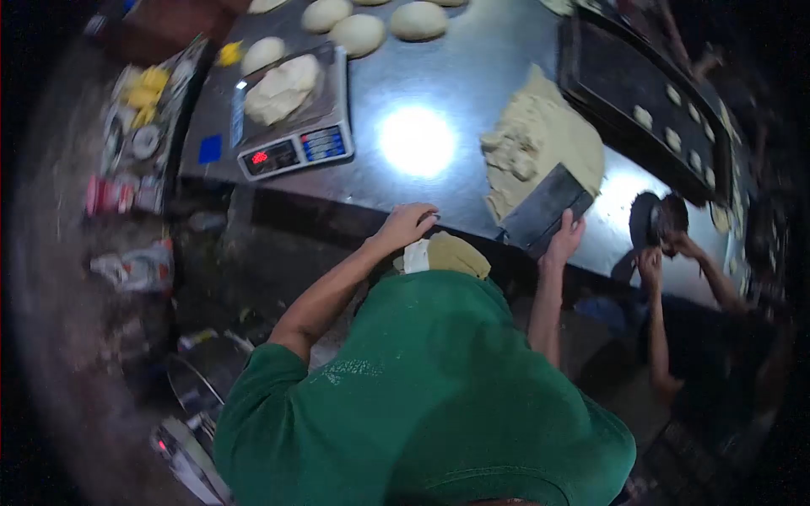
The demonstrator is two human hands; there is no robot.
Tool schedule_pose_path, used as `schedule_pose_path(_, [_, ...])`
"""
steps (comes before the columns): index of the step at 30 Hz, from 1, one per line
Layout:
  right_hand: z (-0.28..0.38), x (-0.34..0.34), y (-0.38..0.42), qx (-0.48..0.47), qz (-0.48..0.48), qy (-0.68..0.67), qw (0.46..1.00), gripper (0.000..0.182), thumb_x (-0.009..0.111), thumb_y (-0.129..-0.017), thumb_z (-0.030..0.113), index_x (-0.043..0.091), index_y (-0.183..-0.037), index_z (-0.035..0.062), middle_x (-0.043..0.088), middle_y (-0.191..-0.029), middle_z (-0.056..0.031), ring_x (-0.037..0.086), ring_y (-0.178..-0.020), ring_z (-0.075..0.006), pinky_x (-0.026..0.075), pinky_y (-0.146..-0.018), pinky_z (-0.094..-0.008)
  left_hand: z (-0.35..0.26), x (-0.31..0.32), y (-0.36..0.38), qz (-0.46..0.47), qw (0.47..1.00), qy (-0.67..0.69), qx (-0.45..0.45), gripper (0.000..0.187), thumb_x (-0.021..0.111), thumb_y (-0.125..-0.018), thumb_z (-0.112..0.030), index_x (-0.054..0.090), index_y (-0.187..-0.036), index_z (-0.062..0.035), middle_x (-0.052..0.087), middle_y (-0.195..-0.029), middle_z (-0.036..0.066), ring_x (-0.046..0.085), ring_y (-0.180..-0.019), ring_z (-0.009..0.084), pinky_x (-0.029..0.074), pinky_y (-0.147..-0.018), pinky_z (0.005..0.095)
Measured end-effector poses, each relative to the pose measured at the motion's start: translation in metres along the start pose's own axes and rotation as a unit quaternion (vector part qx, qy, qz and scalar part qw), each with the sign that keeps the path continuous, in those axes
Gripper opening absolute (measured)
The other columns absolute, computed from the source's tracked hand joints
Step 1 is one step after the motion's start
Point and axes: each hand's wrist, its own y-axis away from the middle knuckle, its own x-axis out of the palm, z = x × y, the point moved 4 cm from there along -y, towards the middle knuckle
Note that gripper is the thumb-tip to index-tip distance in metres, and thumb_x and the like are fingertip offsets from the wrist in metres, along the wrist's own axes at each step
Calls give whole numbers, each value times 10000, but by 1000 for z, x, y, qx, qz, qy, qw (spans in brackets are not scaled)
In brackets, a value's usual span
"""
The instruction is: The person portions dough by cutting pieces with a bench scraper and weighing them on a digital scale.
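Note:
My right hand (564, 240) grips the near edge of a broad, dark rectangular dough scraper (544, 207). The scraper lies over the near part of a large flat mass of dough (565, 126), hiding what is under it. A lumpy, torn patch shows on the dough's left side. At the front edge of the metal table (422, 190), my left hand (407, 228) rests with loosely bent fingers and nothing in it. Ahead and to its left stands a digital scale (295, 152) with red digits lit. On its pan sits a piece of dough (283, 88).
Several round dough balls (359, 34) lie along the far side. A dark baking tray (612, 76) with small dough pieces is at the right. Another person's hands (662, 253) work at the right end of the table. Bags and yellow items (145, 93) are at the left.

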Motion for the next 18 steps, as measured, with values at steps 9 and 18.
schedule_pose_path(9, [38,106,-95,-208,-4,158,965,398,630,-944,87,516,-1314,-5,603,-1100,-97,591,-959,-156,488,-851,-297,51,-63,84,-324,931,144,-89,277,599,-988,-195,669,-1181,-10,716,-1063,177,703,-963,273,535,-846,361])
schedule_pose_path(18, [7,309,35,-95,344,177,917,245,559,-1002,128,619,-1196,-9,666,-983,-85,628,-848,-161,519,-793,-300,98,-174,95,-420,887,171,-86,262,574,-1008,-196,679,-1175,-23,733,-1047,156,708,-958,257,536,-835,359])
